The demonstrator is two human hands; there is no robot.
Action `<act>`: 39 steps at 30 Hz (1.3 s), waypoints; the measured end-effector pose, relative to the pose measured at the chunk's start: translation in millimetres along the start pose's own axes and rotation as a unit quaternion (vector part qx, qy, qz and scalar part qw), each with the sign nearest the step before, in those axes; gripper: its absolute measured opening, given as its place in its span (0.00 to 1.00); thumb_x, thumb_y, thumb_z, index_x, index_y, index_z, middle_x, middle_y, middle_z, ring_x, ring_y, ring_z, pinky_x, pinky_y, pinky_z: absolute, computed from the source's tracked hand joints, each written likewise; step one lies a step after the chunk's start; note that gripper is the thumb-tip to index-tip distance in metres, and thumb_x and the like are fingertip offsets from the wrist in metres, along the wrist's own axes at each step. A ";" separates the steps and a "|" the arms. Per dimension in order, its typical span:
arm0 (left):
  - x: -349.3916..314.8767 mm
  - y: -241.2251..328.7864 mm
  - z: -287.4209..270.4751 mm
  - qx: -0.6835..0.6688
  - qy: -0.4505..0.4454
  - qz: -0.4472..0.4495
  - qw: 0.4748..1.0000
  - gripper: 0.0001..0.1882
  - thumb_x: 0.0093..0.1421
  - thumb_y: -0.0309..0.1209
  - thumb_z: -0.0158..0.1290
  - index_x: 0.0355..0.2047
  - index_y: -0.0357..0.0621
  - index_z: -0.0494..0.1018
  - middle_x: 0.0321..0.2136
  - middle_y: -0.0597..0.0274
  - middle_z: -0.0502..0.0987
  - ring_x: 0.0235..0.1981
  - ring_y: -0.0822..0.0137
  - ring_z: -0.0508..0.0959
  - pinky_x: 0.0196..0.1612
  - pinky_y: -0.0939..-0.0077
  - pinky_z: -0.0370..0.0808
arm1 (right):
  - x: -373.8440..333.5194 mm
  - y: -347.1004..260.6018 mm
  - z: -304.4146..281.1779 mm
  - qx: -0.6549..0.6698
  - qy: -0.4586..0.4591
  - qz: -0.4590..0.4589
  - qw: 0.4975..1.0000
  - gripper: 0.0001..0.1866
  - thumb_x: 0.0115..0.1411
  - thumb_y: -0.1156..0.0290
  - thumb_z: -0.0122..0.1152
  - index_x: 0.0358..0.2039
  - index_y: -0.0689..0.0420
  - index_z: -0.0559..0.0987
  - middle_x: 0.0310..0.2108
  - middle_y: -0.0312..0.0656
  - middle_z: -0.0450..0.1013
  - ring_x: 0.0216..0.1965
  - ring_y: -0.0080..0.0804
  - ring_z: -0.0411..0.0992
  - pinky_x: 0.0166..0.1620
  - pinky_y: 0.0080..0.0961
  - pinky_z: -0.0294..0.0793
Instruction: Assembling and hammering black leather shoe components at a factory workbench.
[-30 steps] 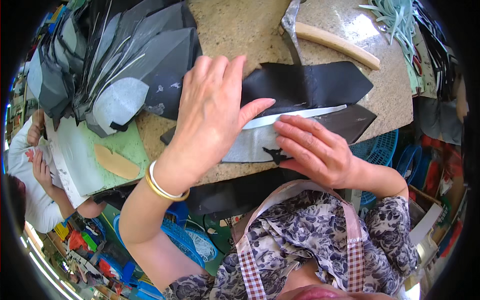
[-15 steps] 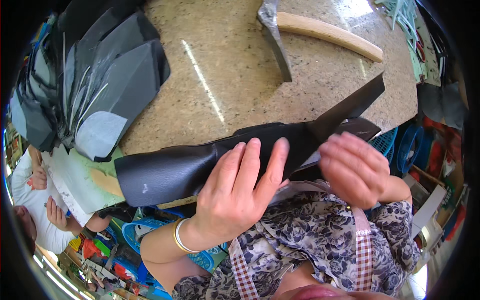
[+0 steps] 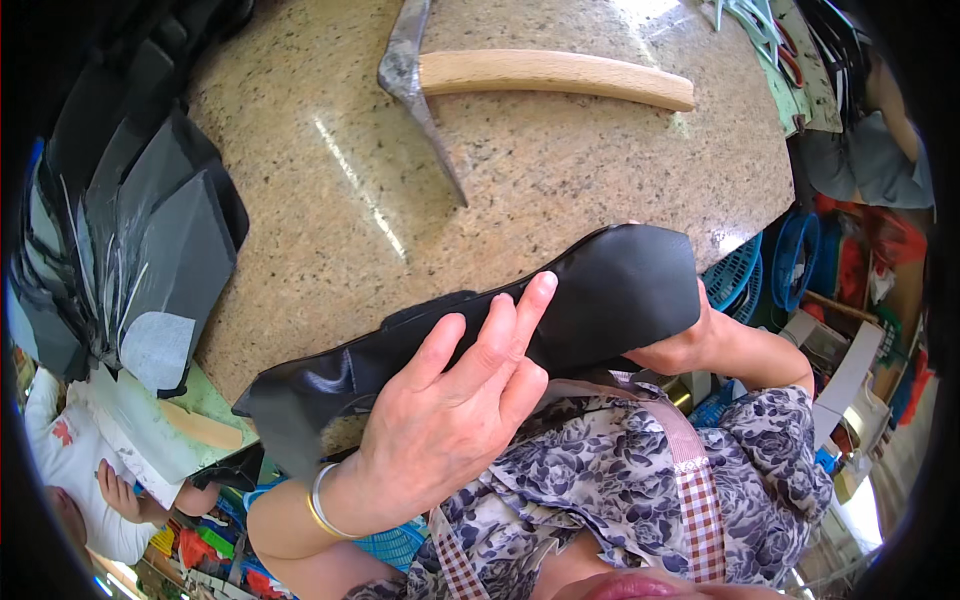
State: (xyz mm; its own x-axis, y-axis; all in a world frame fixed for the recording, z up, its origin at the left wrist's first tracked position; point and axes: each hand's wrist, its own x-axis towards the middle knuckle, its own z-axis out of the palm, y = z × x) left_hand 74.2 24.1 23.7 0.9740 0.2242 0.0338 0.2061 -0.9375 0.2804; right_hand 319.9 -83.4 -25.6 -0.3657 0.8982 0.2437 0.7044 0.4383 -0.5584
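Note:
A long black leather piece [image 3: 620,290] lies along the near edge of the speckled stone worktop [image 3: 560,170], its left end folded and hanging slightly over. My left hand [image 3: 440,420] rests on its middle with the fingers stretched out flat. At the right end my right hand [image 3: 690,340] holds the piece from underneath; most of its fingers are hidden by the leather. Beyond the piece lies a hammer [image 3: 560,75] with a curved wooden handle and a long, thin metal head.
Black and grey cut pieces [image 3: 180,240] are stacked at the left. Light green straps [image 3: 750,22] and red-handled scissors [image 3: 789,55] lie at the far right. Blue baskets [image 3: 735,268] stand below the right edge. At lower left sits another person [image 3: 95,510] in a white top.
The leather's right end now lies spread and smooth, where a strip stuck up before. My right hand has gone underneath it. The left end has folded over. The view has shifted.

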 end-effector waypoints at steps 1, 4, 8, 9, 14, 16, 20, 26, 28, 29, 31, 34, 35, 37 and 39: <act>3.2 0.9 -0.7 -0.001 0.000 0.001 1.000 0.08 0.57 0.29 0.50 0.23 0.43 0.66 0.59 0.51 0.71 0.53 0.65 0.71 0.51 0.70 0.68 | 1.0 2.5 -2.3 0.012 0.006 -0.008 1.000 0.19 0.48 0.73 0.64 0.43 0.60 0.81 0.46 0.49 0.76 0.50 0.52 0.74 0.59 0.53 0.67; 7.8 3.0 -6.0 -0.018 -0.004 -0.011 1.000 0.08 0.52 0.26 0.53 0.21 0.44 0.63 0.59 0.53 0.71 0.50 0.64 0.73 0.48 0.72 0.69 | 2.0 8.9 -26.3 -0.027 -0.003 -0.005 1.000 0.18 0.52 0.74 0.63 0.45 0.62 0.80 0.48 0.49 0.75 0.52 0.50 0.73 0.61 0.51 0.65; 23.8 4.2 -8.1 0.014 -0.060 0.006 0.998 0.07 0.49 0.29 0.51 0.21 0.44 0.64 0.62 0.53 0.67 0.43 0.65 0.72 0.40 0.74 0.68 | 4.8 3.0 -38.1 -0.150 0.092 0.151 0.973 0.19 0.59 0.68 0.58 0.49 0.64 0.78 0.49 0.53 0.76 0.56 0.48 0.72 0.61 0.46 0.66; 28.4 7.1 -8.4 0.043 -0.078 0.006 0.996 0.06 0.48 0.29 0.51 0.21 0.44 0.65 0.63 0.52 0.65 0.41 0.65 0.72 0.38 0.75 0.67 | 10.1 -6.8 -32.4 -0.149 0.093 0.150 0.973 0.19 0.59 0.68 0.58 0.49 0.64 0.78 0.49 0.53 0.76 0.56 0.48 0.72 0.61 0.46 0.66; 5.9 0.8 -23.1 -0.070 -0.044 -0.024 0.996 0.11 0.49 0.29 0.51 0.34 0.40 0.72 0.59 0.51 0.68 0.46 0.63 0.73 0.44 0.69 0.72 | 9.1 -19.8 -14.2 -0.178 -0.074 0.062 0.979 0.35 0.58 0.50 0.57 0.60 0.60 0.68 0.62 0.44 0.66 0.65 0.37 0.62 0.68 0.44 0.52; -33.7 -18.2 -34.2 -0.009 -0.018 -0.049 0.999 0.14 0.50 0.29 0.54 0.38 0.38 0.74 0.51 0.51 0.75 0.47 0.60 0.76 0.49 0.64 0.72 | 7.7 -17.3 -25.0 -0.187 -0.069 0.073 0.977 0.37 0.57 0.48 0.58 0.61 0.60 0.67 0.61 0.44 0.67 0.63 0.39 0.64 0.67 0.44 0.55; -53.3 -27.7 -21.6 0.036 0.091 -0.099 0.990 0.10 0.47 0.27 0.56 0.32 0.39 0.77 0.40 0.57 0.80 0.36 0.62 0.80 0.39 0.71 0.77 | 48.0 -42.2 -19.4 -0.036 -0.003 0.016 0.999 0.42 0.54 0.52 0.63 0.60 0.70 0.64 0.57 0.56 0.68 0.60 0.48 0.67 0.62 0.42 0.65; -49.2 -21.9 -21.1 0.059 0.182 -0.094 0.977 0.12 0.45 0.29 0.55 0.32 0.40 0.77 0.33 0.60 0.79 0.37 0.62 0.80 0.38 0.72 0.77 | 101.1 -74.6 55.1 0.030 0.052 0.001 0.998 0.42 0.44 0.74 0.67 0.61 0.69 0.62 0.48 0.54 0.74 0.47 0.45 0.76 0.47 0.33 0.78; -74.9 -43.1 -25.1 0.003 0.259 -0.125 0.958 0.26 0.42 0.31 0.64 0.43 0.39 0.74 0.44 0.56 0.77 0.47 0.58 0.76 0.47 0.68 0.75 | 102.8 -74.3 54.8 0.033 0.059 0.055 0.996 0.34 0.48 0.75 0.64 0.58 0.62 0.68 0.46 0.50 0.77 0.42 0.43 0.78 0.42 0.31 0.80; -80.1 -51.7 -27.8 -0.037 0.305 -0.165 0.937 0.35 0.40 0.31 0.68 0.51 0.38 0.72 0.48 0.54 0.76 0.51 0.58 0.74 0.50 0.67 0.73 | 104.7 -68.9 55.6 0.059 0.081 0.069 0.993 0.25 0.52 0.74 0.62 0.53 0.59 0.74 0.40 0.48 0.79 0.38 0.43 0.79 0.38 0.32 0.80; -104.8 -61.9 -12.4 -0.233 0.373 -0.292 0.850 0.52 0.36 0.29 0.73 0.63 0.39 0.60 0.52 0.51 0.73 0.54 0.61 0.70 0.54 0.69 0.70 | 112.4 -71.2 46.9 0.140 0.035 0.112 0.983 0.17 0.56 0.74 0.60 0.47 0.59 0.79 0.37 0.48 0.79 0.37 0.44 0.79 0.37 0.32 0.79; -105.9 -68.2 -6.9 -0.406 0.290 -0.367 0.785 0.56 0.38 0.22 0.72 0.67 0.43 0.53 0.47 0.54 0.76 0.43 0.69 0.74 0.46 0.75 0.73 | 114.9 -73.2 41.4 0.191 0.005 0.140 0.972 0.13 0.59 0.73 0.59 0.45 0.59 0.80 0.37 0.50 0.79 0.37 0.44 0.79 0.37 0.32 0.78; -100.7 -69.1 -4.5 -0.481 0.247 -0.393 0.743 0.55 0.38 0.21 0.72 0.66 0.43 0.54 0.44 0.55 0.77 0.39 0.71 0.75 0.42 0.78 0.74 | 113.6 -70.4 43.5 0.207 0.026 0.117 0.971 0.14 0.60 0.73 0.59 0.46 0.60 0.80 0.39 0.50 0.79 0.37 0.45 0.79 0.38 0.32 0.78; -89.2 -76.2 3.9 -0.398 0.250 -0.384 0.795 0.51 0.42 0.17 0.68 0.65 0.44 0.55 0.36 0.61 0.80 0.32 0.75 0.77 0.36 0.82 0.74 | 110.2 -66.6 43.5 0.187 0.020 0.099 0.977 0.15 0.59 0.73 0.60 0.47 0.60 0.79 0.42 0.50 0.78 0.43 0.45 0.78 0.42 0.32 0.78; -76.9 -82.7 2.0 -0.431 0.257 -0.338 0.796 0.48 0.44 0.14 0.65 0.64 0.45 0.56 0.29 0.65 0.80 0.30 0.76 0.77 0.36 0.84 0.73 | 107.0 -64.0 42.8 0.162 0.019 0.054 0.985 0.17 0.57 0.73 0.61 0.48 0.59 0.79 0.46 0.47 0.77 0.49 0.45 0.76 0.48 0.34 0.78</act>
State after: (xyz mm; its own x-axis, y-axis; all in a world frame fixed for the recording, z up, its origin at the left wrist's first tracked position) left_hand -17.6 83.8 -4.0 0.4539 0.8876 -0.0787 0.3097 -0.0743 0.9479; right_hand 209.7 -16.8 2.3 -0.2730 0.9420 0.1951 0.5050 0.3129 -0.8044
